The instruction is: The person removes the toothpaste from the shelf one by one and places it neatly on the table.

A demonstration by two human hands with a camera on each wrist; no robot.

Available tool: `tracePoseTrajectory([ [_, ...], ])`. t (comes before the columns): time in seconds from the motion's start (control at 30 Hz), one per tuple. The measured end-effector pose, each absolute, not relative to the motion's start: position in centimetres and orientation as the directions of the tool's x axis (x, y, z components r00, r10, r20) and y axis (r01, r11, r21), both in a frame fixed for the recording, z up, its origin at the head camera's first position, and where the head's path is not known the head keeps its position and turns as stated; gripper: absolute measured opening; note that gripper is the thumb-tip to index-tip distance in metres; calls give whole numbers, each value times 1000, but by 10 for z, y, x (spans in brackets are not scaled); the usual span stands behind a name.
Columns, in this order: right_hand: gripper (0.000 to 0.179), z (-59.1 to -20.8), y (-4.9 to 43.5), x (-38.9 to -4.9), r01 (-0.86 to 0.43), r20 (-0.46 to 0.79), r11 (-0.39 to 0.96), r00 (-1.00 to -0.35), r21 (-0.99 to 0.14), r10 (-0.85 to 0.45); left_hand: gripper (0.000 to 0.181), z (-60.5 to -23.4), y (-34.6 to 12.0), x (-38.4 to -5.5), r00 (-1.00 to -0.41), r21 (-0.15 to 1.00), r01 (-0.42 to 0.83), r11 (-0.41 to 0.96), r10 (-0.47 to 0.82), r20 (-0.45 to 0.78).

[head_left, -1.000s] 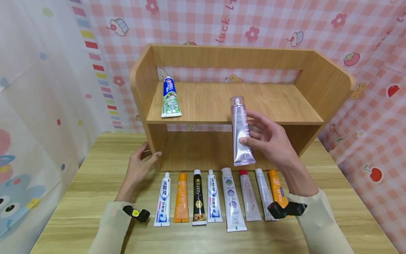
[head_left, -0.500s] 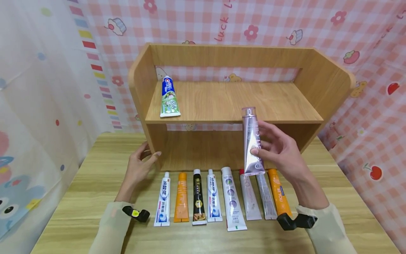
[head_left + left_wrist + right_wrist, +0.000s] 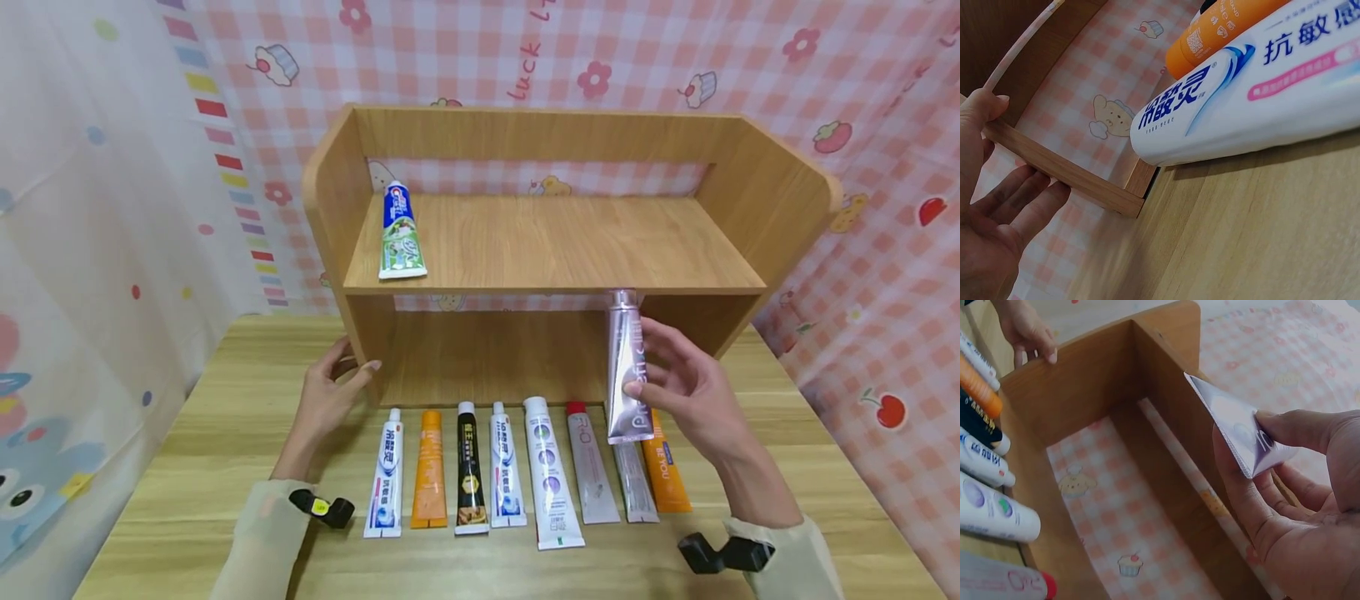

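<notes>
My right hand point(image 3: 686, 387) pinches a shiny pale-purple tube point(image 3: 627, 367) between thumb and fingers. Its cap points up, near the front edge of the upper board, and its flat end hangs over the row of tubes. In the right wrist view the tube's crimped end point(image 3: 1238, 428) shows above the fingers. My left hand point(image 3: 333, 387) holds the left side panel of the wooden shelf point(image 3: 480, 287), thumb on one face and fingers on the other, as the left wrist view shows. A blue-and-green toothpaste tube point(image 3: 402, 233) lies on the upper board, far left.
Several tubes lie side by side before the shelf: white-and-blue point(image 3: 386, 475), orange point(image 3: 430, 471), black point(image 3: 470, 471), another white-and-blue point(image 3: 507, 467), large white point(image 3: 552, 475), red-capped point(image 3: 592, 467), silver point(image 3: 636, 483) and orange on the right point(image 3: 667, 467). Checked cloth point(image 3: 675, 50) hangs behind.
My right hand has moved right and down with the pale-purple tube, from before the upper board to above the silver and right-hand orange tubes. The left hand stays on the shelf panel.
</notes>
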State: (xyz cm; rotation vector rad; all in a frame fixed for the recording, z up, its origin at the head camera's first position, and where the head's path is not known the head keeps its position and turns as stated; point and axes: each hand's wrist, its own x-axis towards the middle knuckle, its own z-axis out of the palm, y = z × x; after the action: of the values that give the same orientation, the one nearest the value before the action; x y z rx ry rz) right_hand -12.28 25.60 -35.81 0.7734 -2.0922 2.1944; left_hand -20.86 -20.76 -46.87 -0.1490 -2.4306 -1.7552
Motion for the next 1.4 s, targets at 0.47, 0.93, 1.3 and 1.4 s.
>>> tracePoseTrajectory([
  [0.47,68,-394,282,-118,-240,254,-86,-924,-967,-285,65,-466,-207,-207,-985,927,161,339,-7,173],
  [0.93,65,-430,306,-111,-87,76,58,-983,-995,-166,66,-468,-206,-207,-985,936,163,312,-1,172],
  [1.3,64,-449,335,-107,31,-37,52,-992,-998,-124,65,-468,-206,-207,-985,934,160,319,-3,170],
  [1.4,65,-452,344,-107,65,-75,97,-992,-993,-105,65,-468,-206,-206,-986,935,156,319,-4,166],
])
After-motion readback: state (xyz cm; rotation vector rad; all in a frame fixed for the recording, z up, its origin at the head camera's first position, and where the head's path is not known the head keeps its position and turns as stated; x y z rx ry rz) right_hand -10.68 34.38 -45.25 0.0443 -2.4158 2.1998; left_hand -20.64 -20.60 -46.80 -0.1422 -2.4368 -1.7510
